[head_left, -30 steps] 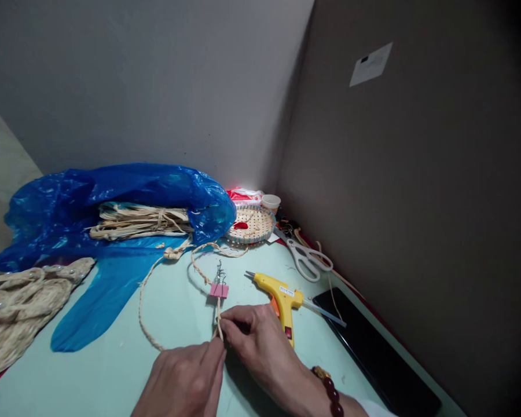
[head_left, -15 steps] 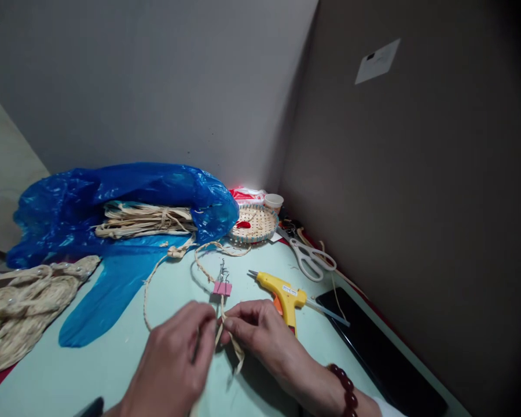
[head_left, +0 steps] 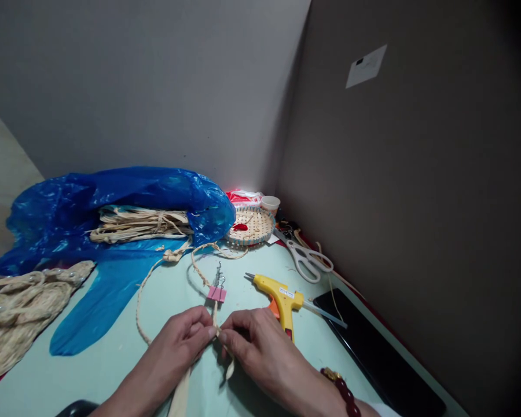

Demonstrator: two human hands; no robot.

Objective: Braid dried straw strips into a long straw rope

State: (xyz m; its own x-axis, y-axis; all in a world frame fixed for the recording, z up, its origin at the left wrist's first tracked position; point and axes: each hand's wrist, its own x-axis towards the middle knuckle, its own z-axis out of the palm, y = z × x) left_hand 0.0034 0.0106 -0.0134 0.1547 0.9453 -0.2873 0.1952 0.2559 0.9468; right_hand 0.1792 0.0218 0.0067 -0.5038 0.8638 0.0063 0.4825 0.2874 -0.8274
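My left hand (head_left: 180, 344) and my right hand (head_left: 254, 347) meet fingertip to fingertip near the table's front edge, both pinching pale straw strands (head_left: 217, 331) at the end of a thin braided straw cord (head_left: 144, 289). Loose strand ends hang down toward me below the fingers. A pink binder clip (head_left: 217, 293) is clamped on the cord just beyond my fingers. The cord loops away to the left and back toward the blue bag. A dark red bead bracelet (head_left: 342, 391) is on my right wrist.
A yellow glue gun (head_left: 282, 298) lies right of my hands, beside a black tablet (head_left: 373, 353). White scissors (head_left: 306, 258), a small woven tray (head_left: 252, 223) and a cup (head_left: 270, 202) sit in the corner. A blue plastic bag (head_left: 113, 220) holds straw bundles; woven straw work (head_left: 13, 307) lies far left.
My left hand lifted and reached forward half a second ago, then came back down; both hands now pinch the strands a little nearer to me, with loose ends trailing below.
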